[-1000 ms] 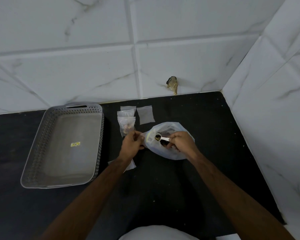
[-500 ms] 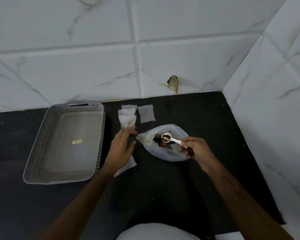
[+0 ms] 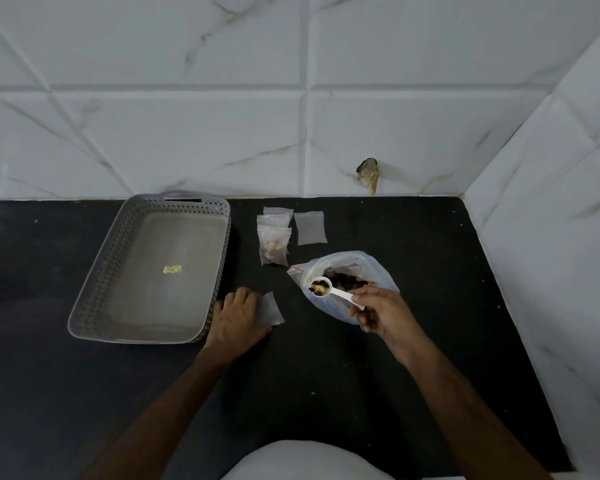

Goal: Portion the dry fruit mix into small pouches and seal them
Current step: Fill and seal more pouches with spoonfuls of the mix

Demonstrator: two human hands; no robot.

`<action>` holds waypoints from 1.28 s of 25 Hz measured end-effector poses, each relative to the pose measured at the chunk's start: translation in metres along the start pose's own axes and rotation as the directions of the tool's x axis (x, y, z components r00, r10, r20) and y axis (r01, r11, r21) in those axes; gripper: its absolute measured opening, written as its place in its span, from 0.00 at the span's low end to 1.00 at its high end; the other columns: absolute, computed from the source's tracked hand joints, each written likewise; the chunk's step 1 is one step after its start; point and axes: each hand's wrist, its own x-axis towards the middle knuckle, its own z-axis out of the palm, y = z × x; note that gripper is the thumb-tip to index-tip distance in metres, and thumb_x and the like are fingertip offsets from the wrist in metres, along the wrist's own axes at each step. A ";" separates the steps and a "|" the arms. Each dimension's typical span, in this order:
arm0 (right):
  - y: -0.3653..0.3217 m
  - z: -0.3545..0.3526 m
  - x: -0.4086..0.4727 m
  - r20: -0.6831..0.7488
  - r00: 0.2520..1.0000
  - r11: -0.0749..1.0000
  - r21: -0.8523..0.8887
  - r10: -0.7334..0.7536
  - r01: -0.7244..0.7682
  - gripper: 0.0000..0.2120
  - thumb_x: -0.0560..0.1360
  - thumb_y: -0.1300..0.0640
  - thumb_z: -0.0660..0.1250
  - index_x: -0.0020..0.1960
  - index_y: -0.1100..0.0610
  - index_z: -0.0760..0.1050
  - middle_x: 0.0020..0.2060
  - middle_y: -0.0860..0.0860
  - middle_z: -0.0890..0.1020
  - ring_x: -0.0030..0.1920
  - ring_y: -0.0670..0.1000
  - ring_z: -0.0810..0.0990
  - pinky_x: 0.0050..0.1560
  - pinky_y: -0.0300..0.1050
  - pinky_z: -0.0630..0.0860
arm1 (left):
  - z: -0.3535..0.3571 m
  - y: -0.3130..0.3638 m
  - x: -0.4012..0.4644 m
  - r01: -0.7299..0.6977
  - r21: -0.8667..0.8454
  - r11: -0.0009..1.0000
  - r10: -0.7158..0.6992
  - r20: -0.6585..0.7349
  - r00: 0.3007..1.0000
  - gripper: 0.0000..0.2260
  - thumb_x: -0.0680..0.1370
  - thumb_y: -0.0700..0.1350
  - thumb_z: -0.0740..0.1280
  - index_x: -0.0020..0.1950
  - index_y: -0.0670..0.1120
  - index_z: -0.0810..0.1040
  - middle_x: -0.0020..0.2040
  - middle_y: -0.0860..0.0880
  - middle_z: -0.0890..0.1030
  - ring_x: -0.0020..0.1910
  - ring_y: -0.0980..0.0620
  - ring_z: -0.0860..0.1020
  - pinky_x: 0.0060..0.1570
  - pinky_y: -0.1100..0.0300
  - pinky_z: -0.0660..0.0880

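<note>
A few filled pouches (image 3: 273, 249) lie far of the hands, beside an empty one (image 3: 310, 227). The right hand (image 3: 381, 311) pinches a loaded spoon (image 3: 329, 292) over the open bag (image 3: 345, 284); the left hand (image 3: 236, 318) presses flat fingers on another empty pouch (image 3: 270, 309), unfilled. The tray (image 3: 219, 244) holds no pouches.

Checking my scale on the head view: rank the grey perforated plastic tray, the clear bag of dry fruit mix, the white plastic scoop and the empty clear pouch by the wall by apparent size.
1. Grey perforated plastic tray
2. Clear bag of dry fruit mix
3. Empty clear pouch by the wall
4. White plastic scoop, held in the right hand

The pouch and the scoop look close; the scoop is raised nearer the camera, so that pair is unsure.
</note>
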 end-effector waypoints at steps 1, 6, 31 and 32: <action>-0.001 0.001 -0.001 0.000 1.000 1.000 0.010 0.002 -0.002 0.08 0.80 0.63 0.65 0.54 0.62 0.82 0.37 0.55 0.83 0.32 0.48 0.75 0.34 0.42 0.71 | 0.001 -0.001 -0.001 0.000 -0.027 1.000 -0.001 -0.010 1.000 0.31 0.75 0.62 0.69 0.74 0.52 0.67 0.70 0.50 0.69 0.69 0.48 0.69 0.69 0.46 0.66; -0.007 0.005 -0.010 0.017 1.000 0.998 0.054 -0.025 0.024 0.08 0.79 0.65 0.65 0.54 0.65 0.81 0.35 0.56 0.83 0.31 0.48 0.74 0.33 0.42 0.70 | 0.003 -0.004 -0.014 -0.134 -0.418 0.898 0.104 -0.094 0.990 0.19 0.78 0.55 0.69 0.66 0.56 0.69 0.64 0.57 0.72 0.63 0.58 0.72 0.67 0.46 0.68; -0.019 0.037 -0.039 0.284 0.571 0.240 -0.701 -0.770 0.671 0.12 0.78 0.58 0.66 0.60 0.54 0.82 0.50 0.46 0.83 0.52 0.43 0.80 0.56 0.40 0.78 | -0.043 0.059 -0.018 -0.444 -0.677 0.586 0.088 -0.492 0.866 0.19 0.77 0.41 0.73 0.65 0.48 0.72 0.59 0.53 0.73 0.59 0.53 0.76 0.56 0.63 0.76; -0.021 0.036 -0.041 0.210 0.622 0.366 -0.652 -0.755 0.665 0.10 0.79 0.59 0.67 0.58 0.53 0.82 0.49 0.44 0.84 0.51 0.42 0.81 0.54 0.37 0.78 | -0.043 0.059 -0.018 -0.443 -0.680 0.584 0.091 -0.487 0.869 0.19 0.77 0.41 0.73 0.65 0.48 0.72 0.60 0.54 0.73 0.60 0.53 0.76 0.56 0.63 0.76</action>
